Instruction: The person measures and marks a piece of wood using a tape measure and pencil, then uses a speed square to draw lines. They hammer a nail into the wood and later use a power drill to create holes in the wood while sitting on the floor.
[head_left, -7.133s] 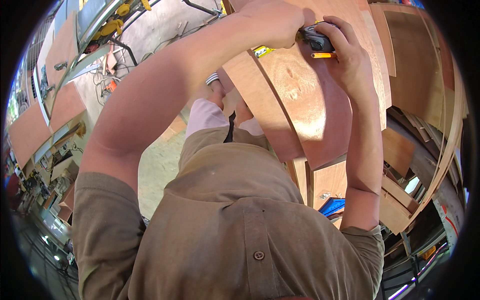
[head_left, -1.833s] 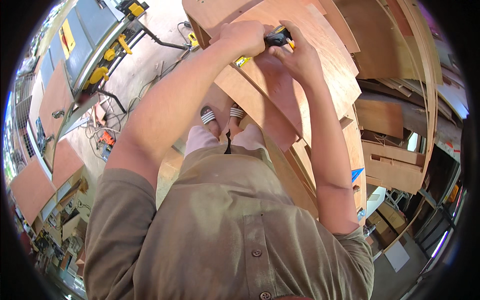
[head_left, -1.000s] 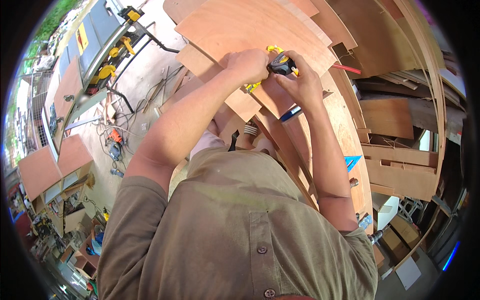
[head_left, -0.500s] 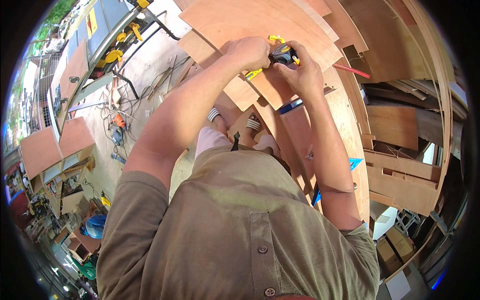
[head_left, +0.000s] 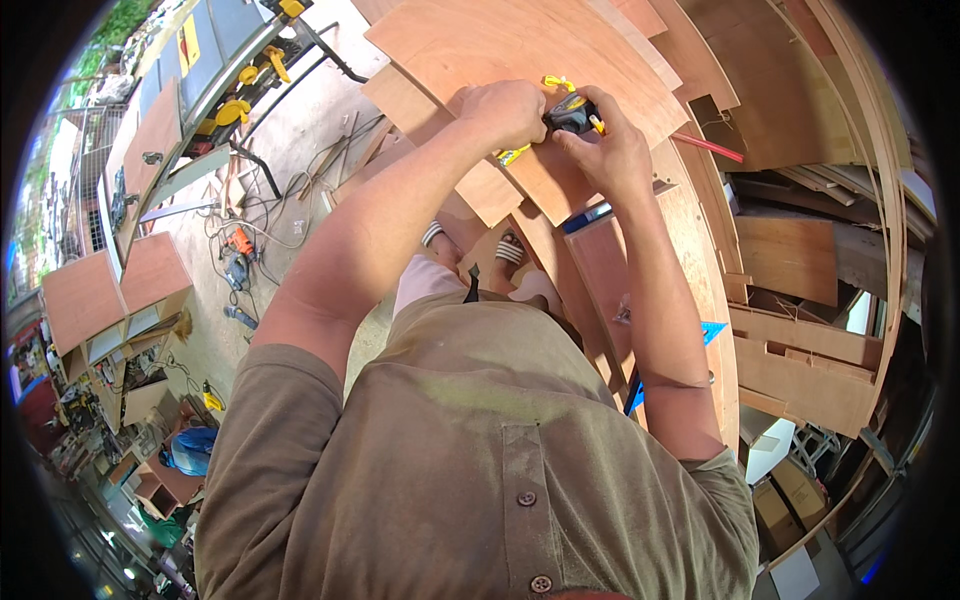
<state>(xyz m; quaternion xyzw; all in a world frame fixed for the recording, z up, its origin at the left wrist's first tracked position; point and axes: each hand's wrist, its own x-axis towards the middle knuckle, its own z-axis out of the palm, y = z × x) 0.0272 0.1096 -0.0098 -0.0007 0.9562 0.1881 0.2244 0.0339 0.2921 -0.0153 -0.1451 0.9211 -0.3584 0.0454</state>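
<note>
While both arms reach over a plywood sheet (head_left: 520, 45), the right hand (head_left: 610, 150) is closed around a black-and-yellow tape measure (head_left: 572, 113) and the left hand (head_left: 505, 108), curled shut, pinches the yellow tape at its mouth; measuring appears underway, and reading it calls for a taut blade

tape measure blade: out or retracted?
Out. A short yellow blade runs from the tape measure under the left hand; the right hand grips the case over the plywood sheet.
</note>
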